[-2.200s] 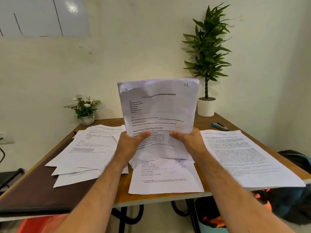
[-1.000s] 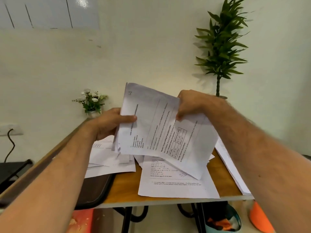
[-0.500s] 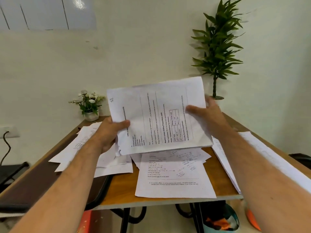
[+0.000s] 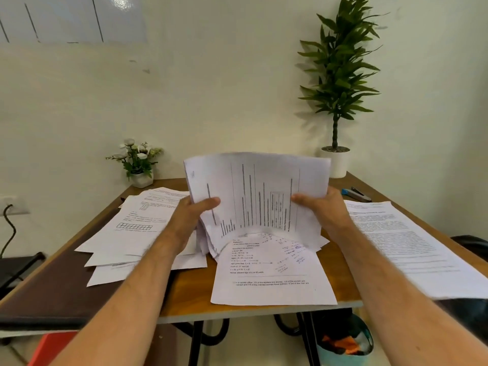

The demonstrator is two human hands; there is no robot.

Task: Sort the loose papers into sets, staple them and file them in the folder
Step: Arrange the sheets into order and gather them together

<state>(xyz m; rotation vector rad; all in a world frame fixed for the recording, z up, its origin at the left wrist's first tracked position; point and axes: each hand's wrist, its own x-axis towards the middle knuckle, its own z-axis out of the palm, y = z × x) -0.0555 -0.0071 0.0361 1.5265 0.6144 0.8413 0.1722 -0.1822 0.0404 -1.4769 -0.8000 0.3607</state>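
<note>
Here, both hands hold one sheaf [image 4: 257, 196] upright over the middle of the table [image 4: 190, 291], turned sideways so its print runs in vertical lines. The left hand [image 4: 191, 215] grips the sheaf's 9 o'clock edge, thumb across the front and fingers hidden behind. The right hand [image 4: 320, 210] clasps the 3 o'clock edge the same way, thumb on the printed face. The sheaf's lower edge bows down and seems to touch the sheets beneath, where its pages fan out a little at 7 o'clock; the print is smeared with blur.

Directly under it, at 6 o'clock, lies a flat sheet [image 4: 272, 276] with typed lines and some handwriting, its near edge at the table's front rim. At 9 o'clock a loose pile [image 4: 132, 233] is spread in overlapping layers, the top page showing a small grid drawing. At 3 o'clock another stack [image 4: 406, 244] of densely typed pages lies squared up, its near corner hanging past the table edge.

A dark folder [image 4: 58, 291] lies flat at 8 o'clock on the table's left side, partly under the loose pile. A stapler [image 4: 355, 194] with a blue end rests at 2 o'clock, just beyond the typed stack. A tall plant [image 4: 338, 75] in a white pot stands at 1 o'clock against the wall, and a small flowerpot [image 4: 137, 162] sits at 11 o'clock.
</note>
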